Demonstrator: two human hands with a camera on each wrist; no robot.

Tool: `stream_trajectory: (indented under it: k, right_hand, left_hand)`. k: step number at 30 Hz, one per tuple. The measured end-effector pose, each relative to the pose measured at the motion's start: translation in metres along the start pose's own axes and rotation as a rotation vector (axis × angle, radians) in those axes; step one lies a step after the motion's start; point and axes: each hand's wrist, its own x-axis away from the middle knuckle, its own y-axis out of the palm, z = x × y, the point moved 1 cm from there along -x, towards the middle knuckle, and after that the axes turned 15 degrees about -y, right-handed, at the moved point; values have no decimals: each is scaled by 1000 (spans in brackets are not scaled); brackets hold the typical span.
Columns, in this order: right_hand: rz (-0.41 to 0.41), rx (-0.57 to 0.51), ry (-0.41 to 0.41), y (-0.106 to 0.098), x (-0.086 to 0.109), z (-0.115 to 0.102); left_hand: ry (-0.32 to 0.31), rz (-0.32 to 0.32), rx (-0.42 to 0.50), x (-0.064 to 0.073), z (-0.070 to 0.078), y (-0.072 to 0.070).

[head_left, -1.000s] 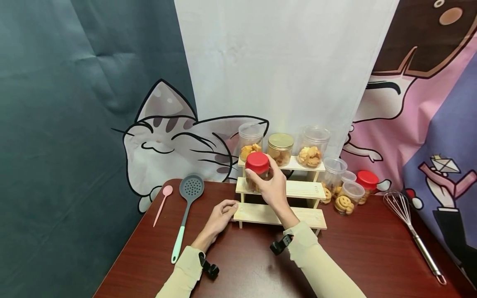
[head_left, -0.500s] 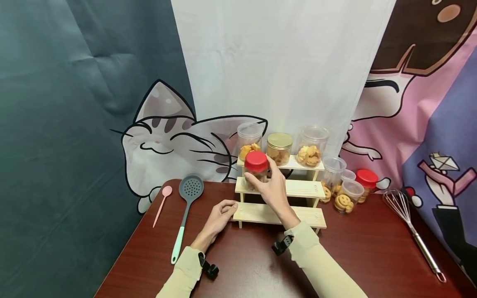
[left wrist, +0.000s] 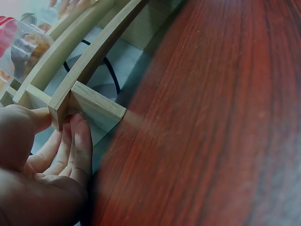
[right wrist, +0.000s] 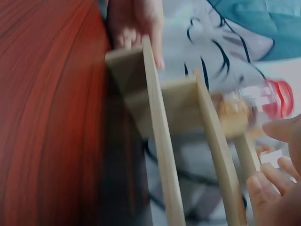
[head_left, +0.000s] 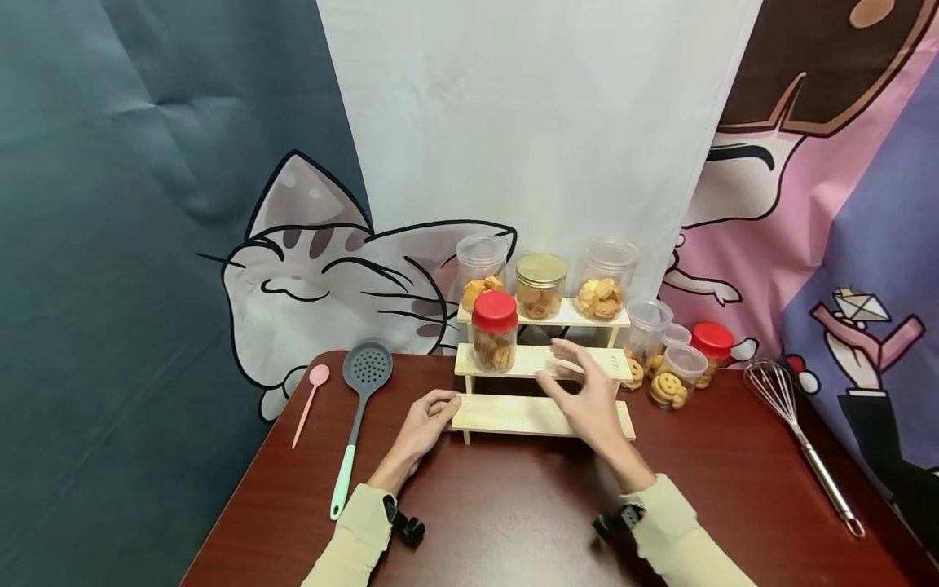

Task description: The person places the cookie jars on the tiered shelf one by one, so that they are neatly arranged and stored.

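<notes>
A three-step wooden display rack (head_left: 513,414) stands on the table. My left hand (head_left: 424,425) pinches the left end of its lowest step; the left wrist view has the thumb on one side of the board end (left wrist: 59,104) and fingertips beneath. On the left of the middle step, a clear jar of cookies with a red lid (head_left: 495,341) stands upright. My right hand (head_left: 589,401), fingers spread and holding nothing, hovers in front of the rack, apart from that jar. The right wrist view is blurred, with the jar (right wrist: 235,110) beyond my fingers (right wrist: 268,186).
Along the top step stand two clear jars (head_left: 480,273) (head_left: 603,285) and a gold-lidded jar (head_left: 540,287). Several cookie tubs (head_left: 669,383) and a red-lidded jar (head_left: 710,349) are right of the rack. A whisk (head_left: 807,448) lies far right; a skimmer (head_left: 359,416) and pink spoon (head_left: 311,395) lie left.
My right hand has let go of the red-lidded jar and moved right and toward me. The jar now stands on the middle step. My left hand keeps its hold on the rack.
</notes>
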Motion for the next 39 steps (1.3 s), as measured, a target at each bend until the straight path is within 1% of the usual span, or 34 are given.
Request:
stream_trajectory:
  k: [3, 6, 9, 12, 14, 16, 19, 21, 25, 27, 29, 31, 34, 39]
  right_hand:
    - [97, 34, 27, -35, 7, 10]
    - [224, 125, 61, -71, 13, 24]
    - [326, 213, 93, -104, 17, 37]
    - [399, 303, 116, -130, 21, 46]
    - [444, 352, 117, -142, 23, 51]
    - [477, 399, 121, -150, 25, 57]
    - [482, 415, 128, -155, 27, 67]
    - [457, 398, 149, -156, 28, 74]
    - [366, 363, 251, -158, 31, 85]
    - [314, 373, 306, -160, 33, 90]
    - [274, 388, 337, -160, 34, 93]
    - [254, 396, 343, -159, 35, 97]
    - [243, 399, 331, -158, 36, 100]
    - [245, 377, 303, -158, 35, 102]
  left_hand:
    - [9, 5, -9, 0, 1, 0]
    - [3, 6, -14, 1, 1, 0]
    - [-6, 5, -13, 1, 1, 0]
    - [-10, 7, -5, 2, 0, 0]
    - [-7, 8, -4, 2, 0, 0]
    - [-3, 8, -2, 1, -1, 0]
    - [1, 9, -8, 2, 0, 0]
    - [3, 10, -10, 2, 0, 0]
    - [10, 13, -19, 1, -1, 2]
    - [12, 14, -22, 1, -2, 2]
    - [11, 14, -19, 1, -3, 2]
    - [8, 13, -12, 1, -3, 2]
    - [2, 9, 0, 1, -2, 2]
    - [5, 9, -13, 1, -1, 0]
